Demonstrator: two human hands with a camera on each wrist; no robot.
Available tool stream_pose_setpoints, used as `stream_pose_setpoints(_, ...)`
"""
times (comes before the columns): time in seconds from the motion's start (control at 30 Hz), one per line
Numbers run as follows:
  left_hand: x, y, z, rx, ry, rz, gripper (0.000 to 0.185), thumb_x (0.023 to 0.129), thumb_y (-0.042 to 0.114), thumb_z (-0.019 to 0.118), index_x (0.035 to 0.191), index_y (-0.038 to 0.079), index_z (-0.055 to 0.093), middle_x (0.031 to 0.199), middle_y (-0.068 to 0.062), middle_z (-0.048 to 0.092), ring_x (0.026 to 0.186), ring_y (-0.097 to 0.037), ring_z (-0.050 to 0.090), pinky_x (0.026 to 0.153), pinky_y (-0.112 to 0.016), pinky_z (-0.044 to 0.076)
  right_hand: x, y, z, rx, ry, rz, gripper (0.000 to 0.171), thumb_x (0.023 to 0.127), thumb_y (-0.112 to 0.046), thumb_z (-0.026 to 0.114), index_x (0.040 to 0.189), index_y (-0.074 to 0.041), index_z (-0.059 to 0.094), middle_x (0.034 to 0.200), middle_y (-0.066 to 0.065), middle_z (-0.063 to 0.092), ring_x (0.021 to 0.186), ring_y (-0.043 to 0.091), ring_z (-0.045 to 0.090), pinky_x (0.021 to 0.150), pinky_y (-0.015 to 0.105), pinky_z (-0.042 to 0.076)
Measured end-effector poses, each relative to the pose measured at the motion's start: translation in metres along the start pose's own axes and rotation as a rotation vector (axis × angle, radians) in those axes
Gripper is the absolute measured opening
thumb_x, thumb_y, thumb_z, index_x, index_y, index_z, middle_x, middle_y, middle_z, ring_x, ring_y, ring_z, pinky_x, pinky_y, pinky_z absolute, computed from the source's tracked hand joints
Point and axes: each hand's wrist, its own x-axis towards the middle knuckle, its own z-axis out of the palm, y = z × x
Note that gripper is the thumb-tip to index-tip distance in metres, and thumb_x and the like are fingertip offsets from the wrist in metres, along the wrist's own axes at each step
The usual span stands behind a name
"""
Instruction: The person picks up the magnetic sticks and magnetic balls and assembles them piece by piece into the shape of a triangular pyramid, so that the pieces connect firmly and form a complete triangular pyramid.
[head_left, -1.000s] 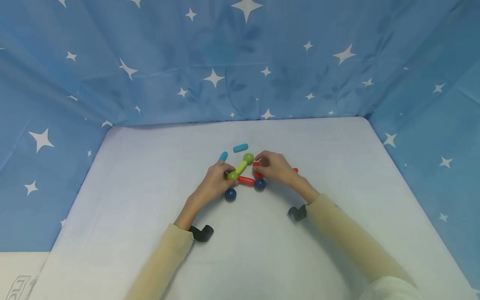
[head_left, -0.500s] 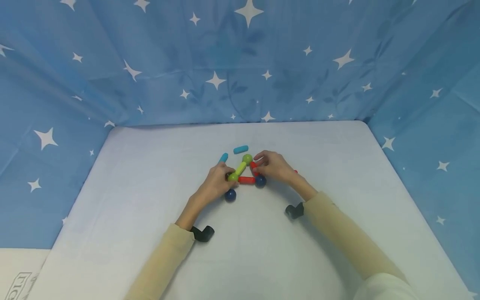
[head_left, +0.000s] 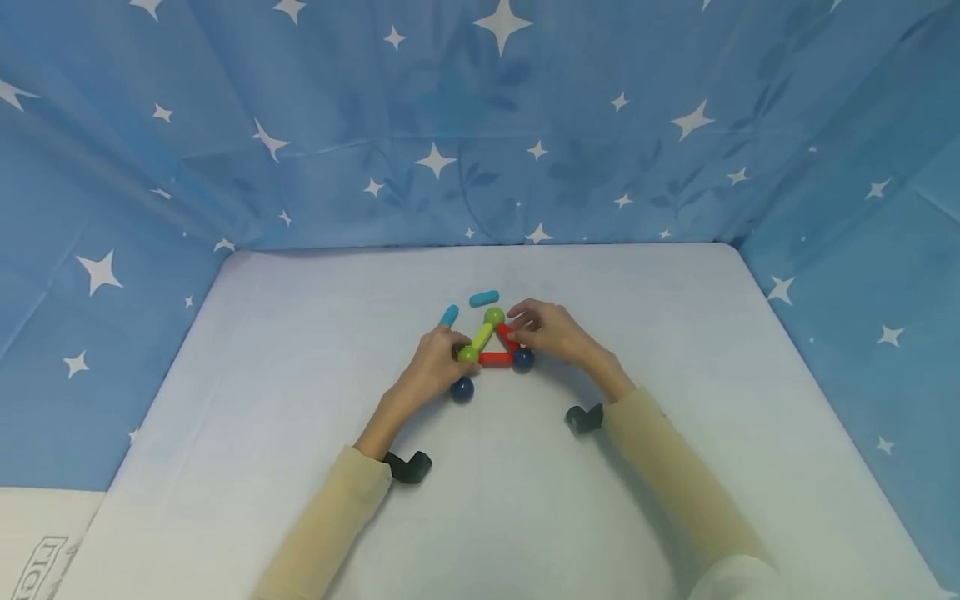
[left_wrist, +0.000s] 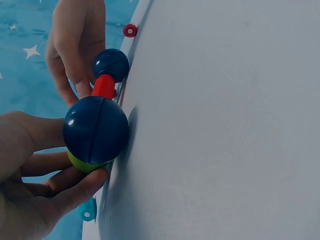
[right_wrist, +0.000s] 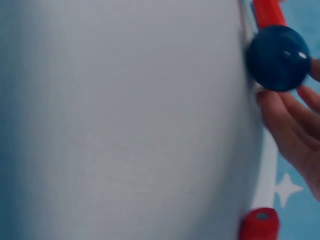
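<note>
In the head view my left hand [head_left: 435, 364] pinches a green ball [head_left: 468, 355] between thumb and fingers. A yellow-green rod [head_left: 482, 337] runs from it to a second green ball [head_left: 494, 317]. One red rod [head_left: 496, 359] joins the held ball to a dark blue ball [head_left: 523, 359]. My right hand [head_left: 551, 333] holds another red rod [head_left: 506, 335], which spans from the blue ball to the far green ball, closing a triangle. A separate dark blue ball [head_left: 462, 389] sits just below my left hand and looms large in the left wrist view.
Two light blue rods, one farther back [head_left: 484, 297] and one beside my left hand [head_left: 448, 316], lie on the white table [head_left: 480, 517]. A loose red rod [right_wrist: 260, 225] shows in the right wrist view. Blue star-patterned curtains [head_left: 330, 125] border the table.
The red rod in my right hand has swung leftward, and its far end now meets the far green ball. The attached blue ball shifted slightly away from me. My left hand barely moved.
</note>
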Motion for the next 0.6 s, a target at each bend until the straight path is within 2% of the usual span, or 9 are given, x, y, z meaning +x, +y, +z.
stream_pose_setpoints(0.17,-0.001,0.002,0.001,-0.009,0.01,-0.019,0.039,0.085,0.013,0.085,0.117,-0.006,0.073,0.102,-0.013,0.062,0.089,-0.02,0.057,0.072,-0.029,0.054,-0.011,-0.003,-0.004,-0.071,-0.041,-0.015,0.045,0.096,-0.019,0.071,0.138,-0.006,0.06,0.126,0.013,0.07,0.115,0.03,0.068,0.094,0.043,0.059)
stream_pose_setpoints(0.27,0.001,0.002,0.002,-0.011,0.001,-0.022,0.039,0.085,0.013,0.085,0.117,-0.006,0.072,0.103,-0.013,0.062,0.09,-0.02,0.057,0.073,-0.029,0.055,-0.017,-0.001,-0.007,-0.073,-0.077,0.019,0.05,0.096,-0.023,0.071,0.142,-0.007,0.058,0.129,0.013,0.069,0.116,0.029,0.067,0.095,0.044,0.058)
stream_pose_setpoints(0.37,0.004,0.0,0.0,-0.014,-0.023,-0.018,0.042,0.085,0.015,0.085,0.119,-0.005,0.072,0.106,-0.013,0.063,0.093,-0.021,0.059,0.076,-0.03,0.057,-0.021,0.002,-0.008,-0.055,-0.105,0.034,0.053,0.096,-0.024,0.071,0.145,-0.008,0.056,0.13,0.014,0.068,0.11,0.027,0.069,0.096,0.044,0.058)
stream_pose_setpoints(0.5,0.01,-0.003,-0.008,-0.02,-0.076,-0.009,0.05,0.085,0.022,0.086,0.124,-0.004,0.07,0.113,-0.014,0.068,0.097,-0.022,0.063,0.08,-0.032,0.058,-0.023,0.005,-0.007,-0.023,-0.12,0.025,0.054,0.095,-0.023,0.073,0.144,-0.007,0.057,0.127,0.015,0.069,0.099,0.022,0.072,0.095,0.044,0.058)
stream_pose_setpoints(0.6,0.014,-0.004,-0.019,-0.023,-0.096,-0.013,0.052,0.089,0.027,0.082,0.129,-0.003,0.068,0.117,-0.015,0.069,0.1,-0.024,0.065,0.081,-0.033,0.058,-0.022,0.006,-0.005,-0.006,-0.13,0.026,0.054,0.095,-0.024,0.073,0.144,-0.008,0.058,0.129,0.014,0.069,0.098,0.02,0.072,0.097,0.044,0.057)
